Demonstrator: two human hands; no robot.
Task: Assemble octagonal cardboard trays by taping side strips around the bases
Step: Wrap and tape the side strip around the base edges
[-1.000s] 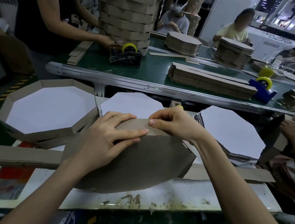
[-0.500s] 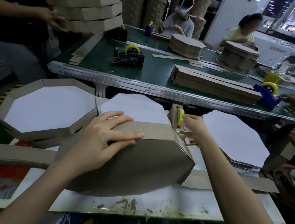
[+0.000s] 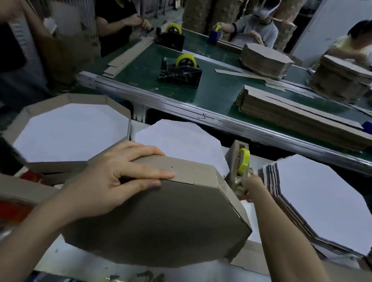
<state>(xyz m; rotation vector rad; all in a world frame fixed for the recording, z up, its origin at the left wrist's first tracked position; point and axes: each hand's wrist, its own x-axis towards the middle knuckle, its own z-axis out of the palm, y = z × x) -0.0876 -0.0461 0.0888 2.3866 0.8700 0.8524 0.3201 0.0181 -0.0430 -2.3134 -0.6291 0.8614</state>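
Workshop clutter all round; on the near bench [image 3: 125, 274] the upturned tray [image 3: 163, 223] lies under the left hand [image 3: 119, 180], its straight fingers pressing the side strip [image 3: 191, 174] down at the seam. Just right of the tray stands the tape dispenser [image 3: 239, 167], with the right hand [image 3: 249, 188] at its cutter. Whether that hand has tape pinched, I cannot tell.

The room is dim, and the whole picture looks a bit grey. The white sheets [image 3: 70, 131] near the left and right are the brightest spots. The green belt [image 3: 217, 92] farther off has a soft shine on it. The brown tray [image 3: 163, 223] up close is dark with shade. The far left is smeared and blurry. The metal rail [image 3: 226, 121] looks slanted and bent, like other things near the edges.
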